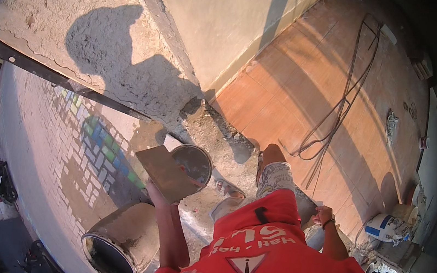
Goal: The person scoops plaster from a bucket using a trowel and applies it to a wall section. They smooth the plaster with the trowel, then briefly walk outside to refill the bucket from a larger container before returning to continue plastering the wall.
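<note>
My left hand (pixel 154 194) grips the lower edge of a flat, brownish rectangular board (pixel 168 173), held out in front of my left side. Just beyond the board, partly covered by it, stands a round dark bucket (pixel 197 162). At my right side, my right hand (pixel 323 215) is closed with its fingers curled, a dark band on the wrist. Whatever it may hold is too small to make out. A greyish rounded object (pixel 315 238) shows below that hand, partly behind my shirt.
A large cylinder (pixel 134 230) lies at lower left beside patterned paving (pixel 81 173). Ahead rises a rough plastered wall (pixel 40 19) with a dark straight bar (pixel 60 80) along its edge. On the orange tiled floor (pixel 280 84) lie a looped cable (pixel 344 103) and a white sack (pixel 386 227).
</note>
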Action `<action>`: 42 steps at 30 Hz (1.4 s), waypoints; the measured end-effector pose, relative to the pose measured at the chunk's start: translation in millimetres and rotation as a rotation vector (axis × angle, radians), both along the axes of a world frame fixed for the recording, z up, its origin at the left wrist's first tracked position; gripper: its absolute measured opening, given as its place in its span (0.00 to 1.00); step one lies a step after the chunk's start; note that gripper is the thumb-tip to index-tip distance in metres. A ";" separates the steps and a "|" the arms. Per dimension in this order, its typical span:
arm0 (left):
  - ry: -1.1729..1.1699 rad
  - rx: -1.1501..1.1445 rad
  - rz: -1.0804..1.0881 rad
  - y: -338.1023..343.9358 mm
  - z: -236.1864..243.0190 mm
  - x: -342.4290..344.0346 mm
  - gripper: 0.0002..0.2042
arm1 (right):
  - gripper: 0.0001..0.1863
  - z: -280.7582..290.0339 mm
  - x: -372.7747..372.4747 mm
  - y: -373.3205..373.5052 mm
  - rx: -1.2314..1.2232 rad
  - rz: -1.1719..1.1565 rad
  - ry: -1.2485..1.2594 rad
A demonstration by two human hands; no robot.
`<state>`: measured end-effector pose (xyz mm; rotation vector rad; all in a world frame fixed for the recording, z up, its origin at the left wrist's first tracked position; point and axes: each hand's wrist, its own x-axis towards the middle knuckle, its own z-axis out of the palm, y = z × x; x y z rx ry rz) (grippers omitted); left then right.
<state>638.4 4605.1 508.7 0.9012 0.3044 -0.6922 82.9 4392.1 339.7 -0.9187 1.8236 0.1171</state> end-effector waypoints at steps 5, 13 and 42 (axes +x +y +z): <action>0.036 -0.065 -0.191 -103.1 1.3 -7.7 0.20 | 0.09 -13.5 -17.6 13.1 0.007 -0.160 -0.055; 0.138 0.027 -0.431 -294.4 -10.5 -38.5 0.17 | 0.10 -52.9 -39.3 -53.1 0.127 -0.430 -0.070; -0.077 -0.460 -0.988 -1003.4 120.1 -1.1 0.30 | 0.18 31.3 78.0 -617.8 -0.037 -0.834 -0.269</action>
